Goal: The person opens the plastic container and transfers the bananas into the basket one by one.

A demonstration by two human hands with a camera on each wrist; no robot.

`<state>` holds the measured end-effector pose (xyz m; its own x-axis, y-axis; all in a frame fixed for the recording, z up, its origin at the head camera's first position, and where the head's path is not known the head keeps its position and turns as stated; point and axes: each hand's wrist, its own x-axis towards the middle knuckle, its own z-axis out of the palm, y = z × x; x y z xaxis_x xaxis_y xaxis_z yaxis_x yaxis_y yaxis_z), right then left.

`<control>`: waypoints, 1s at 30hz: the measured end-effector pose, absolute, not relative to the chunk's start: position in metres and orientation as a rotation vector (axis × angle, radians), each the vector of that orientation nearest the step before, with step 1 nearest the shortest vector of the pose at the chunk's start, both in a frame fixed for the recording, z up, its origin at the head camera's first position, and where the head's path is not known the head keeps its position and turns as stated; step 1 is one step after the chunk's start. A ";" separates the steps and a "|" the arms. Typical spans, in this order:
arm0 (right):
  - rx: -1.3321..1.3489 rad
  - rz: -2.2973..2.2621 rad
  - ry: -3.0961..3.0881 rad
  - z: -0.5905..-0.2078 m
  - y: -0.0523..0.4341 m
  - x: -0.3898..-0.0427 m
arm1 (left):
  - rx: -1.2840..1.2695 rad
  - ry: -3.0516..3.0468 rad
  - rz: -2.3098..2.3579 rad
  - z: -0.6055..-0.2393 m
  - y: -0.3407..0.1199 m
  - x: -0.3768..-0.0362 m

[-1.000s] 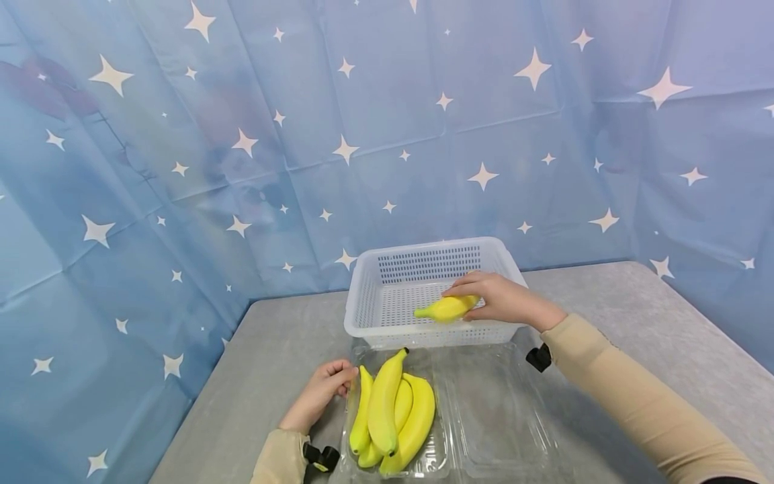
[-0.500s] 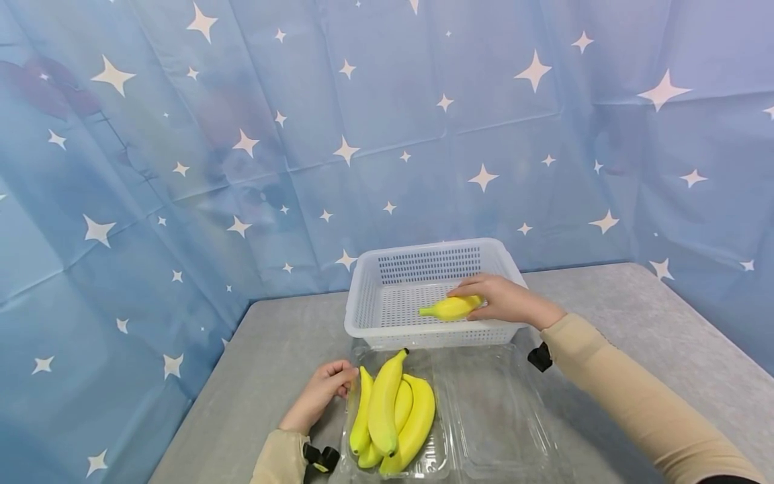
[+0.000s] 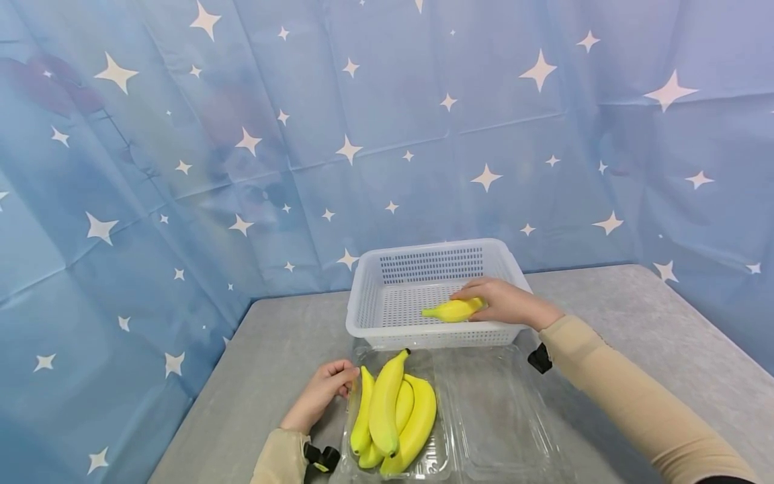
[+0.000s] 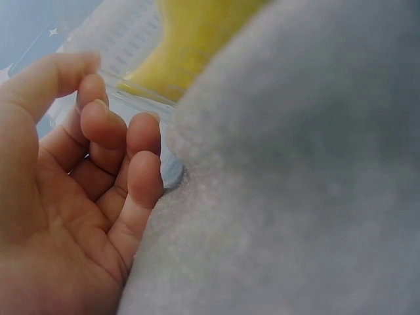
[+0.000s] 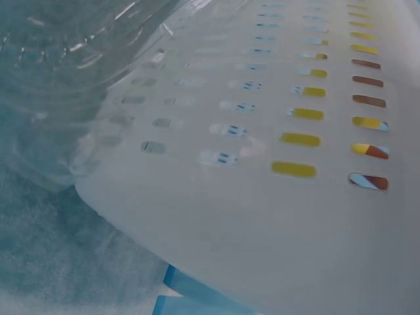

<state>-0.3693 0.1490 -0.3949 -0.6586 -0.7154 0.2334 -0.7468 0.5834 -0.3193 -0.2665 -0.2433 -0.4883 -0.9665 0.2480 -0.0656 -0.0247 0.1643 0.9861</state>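
My right hand (image 3: 498, 300) reaches over the front rim of a white slotted basket (image 3: 363, 296) and grips a yellow banana (image 3: 453, 310) inside it. The right wrist view has the basket's slotted wall (image 5: 197, 210), with yellow and skin tones showing through the slots; the hand itself is hidden there. My left hand (image 3: 323, 390) pinches the left edge of an opened clear plastic clamshell box (image 3: 444, 430); its curled fingers (image 4: 105, 128) show in the left wrist view. Several bananas (image 3: 387, 403) lie piled in the box's left half.
The box's clear lid half (image 3: 502, 417) lies flat to the right, just in front of the basket. Both stand on a grey table (image 3: 290, 329). A blue curtain with white stars (image 3: 423, 134) hangs behind the table's far edge.
My right hand has moved slightly right and lower into the basket with the banana in its grip. The left hand and the piled bananas stay where they were.
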 end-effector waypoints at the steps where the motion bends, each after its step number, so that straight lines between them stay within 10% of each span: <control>1: 1.260 0.606 -2.726 -0.395 0.149 -0.369 | 0.218 2.223 1.893 -0.488 -0.243 -0.267; 30: 1.217 0.633 -2.838 -0.406 0.146 -0.385 | 0.233 2.249 1.880 -0.488 -0.242 -0.267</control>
<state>-0.3850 0.1456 -0.4056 -0.7017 -0.6975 0.1453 -0.6932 0.6212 -0.3656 -0.2673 -0.2425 -0.4883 -0.9673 0.2481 -0.0524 -0.0076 0.1781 0.9840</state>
